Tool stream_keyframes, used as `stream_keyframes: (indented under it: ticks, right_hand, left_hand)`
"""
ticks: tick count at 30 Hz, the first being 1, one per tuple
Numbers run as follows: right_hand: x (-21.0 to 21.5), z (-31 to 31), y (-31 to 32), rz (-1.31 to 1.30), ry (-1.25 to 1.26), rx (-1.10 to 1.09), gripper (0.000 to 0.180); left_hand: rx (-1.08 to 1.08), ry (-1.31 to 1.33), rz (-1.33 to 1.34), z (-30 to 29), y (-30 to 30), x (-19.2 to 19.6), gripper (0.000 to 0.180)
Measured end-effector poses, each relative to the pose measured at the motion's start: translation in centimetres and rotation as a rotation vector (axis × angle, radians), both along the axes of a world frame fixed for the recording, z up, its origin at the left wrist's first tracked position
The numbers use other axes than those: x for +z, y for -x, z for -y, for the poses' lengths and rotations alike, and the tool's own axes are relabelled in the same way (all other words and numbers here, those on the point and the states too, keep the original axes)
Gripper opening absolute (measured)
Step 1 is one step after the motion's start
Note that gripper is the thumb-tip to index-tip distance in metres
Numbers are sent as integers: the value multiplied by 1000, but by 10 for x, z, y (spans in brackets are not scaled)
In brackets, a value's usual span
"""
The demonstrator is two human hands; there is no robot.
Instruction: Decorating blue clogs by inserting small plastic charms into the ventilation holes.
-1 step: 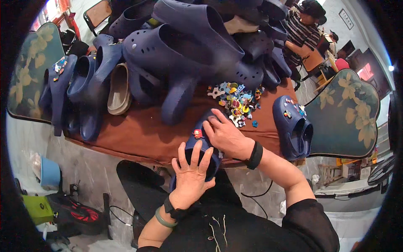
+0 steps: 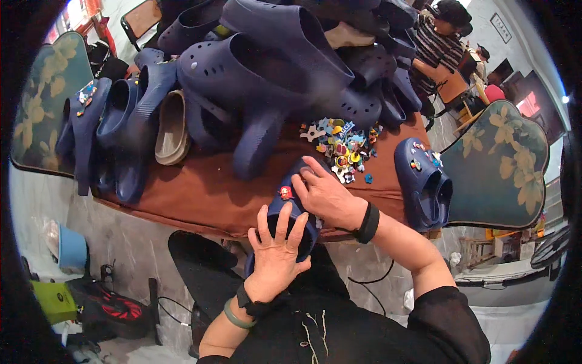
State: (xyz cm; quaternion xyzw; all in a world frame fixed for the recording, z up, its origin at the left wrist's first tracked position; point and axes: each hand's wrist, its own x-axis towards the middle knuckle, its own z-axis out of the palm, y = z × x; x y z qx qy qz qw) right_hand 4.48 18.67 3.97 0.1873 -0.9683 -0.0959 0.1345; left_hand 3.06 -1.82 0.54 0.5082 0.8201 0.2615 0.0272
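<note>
A navy blue foam clog lies at the near edge of the brown-covered table. My left hand grips its heel end from below, fingers spread over it. My right hand presses down on the clog's top, fingertips on the front. A small red charm sits on the clog's upper. A heap of colourful small charms lies just beyond my right hand.
A big pile of navy clogs fills the table's far side, with one beige clog at left. A decorated navy clog rests at right. Floral chairs flank the table. Another person sits far right.
</note>
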Motion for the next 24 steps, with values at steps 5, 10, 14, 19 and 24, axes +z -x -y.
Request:
stream_keyframes:
  ticks: [5,10,14,19,24]
  right_hand:
    - [1,-6,11,88,-12,76,24]
    - [0,-8,11,-11,-27,146,20]
    - [3,-17,9,-1,210,-26,17]
    - [-1,-46,24,-109,423,-169,5]
    - [9,-67,45,384,699,-393,38]
  left_hand:
    - [-14,3,2,0,2,1,107]
    - [-6,-1,-5,0,1,0,109]
    - [-4,-8,1,2,2,0,110]
    - [-17,-20,-6,2,2,-2,111]
    - [-20,-36,4,2,2,-4,111]
